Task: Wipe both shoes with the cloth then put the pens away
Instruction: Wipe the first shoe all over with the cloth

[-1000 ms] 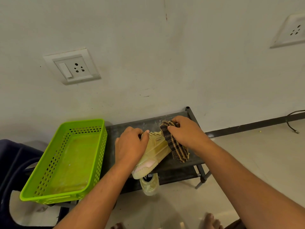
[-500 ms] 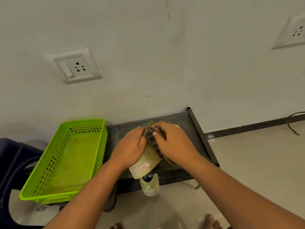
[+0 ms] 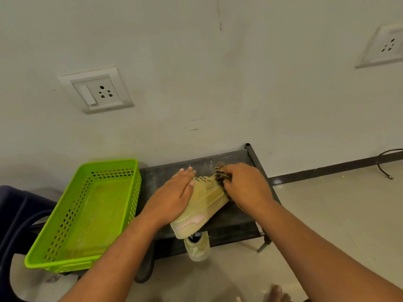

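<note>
A pale yellow-green shoe [image 3: 204,203] with a pink heel patch lies tilted on the top shelf of a dark rack [image 3: 231,223]. My left hand [image 3: 174,195] rests flat on the shoe's left side, fingers straight. My right hand [image 3: 244,186] grips a dark striped cloth [image 3: 219,174] and presses it against the shoe's toe end. Most of the cloth is hidden under that hand. A second shoe [image 3: 197,247] of the same colour sits on the lower shelf, its heel sticking out. No pens are in view.
A bright green perforated basket [image 3: 65,234] sits left of the rack, on a dark blue chair [image 3: 15,214]. The wall behind carries two sockets [image 3: 96,90]. A black cable [image 3: 386,164] lies on the floor at right. My bare toes [image 3: 277,293] show at the bottom edge.
My right hand has dragged the cloth from the middle of the shoe back toward its toe end. My left hand has flattened, fingers now straight over the shoe's side.
</note>
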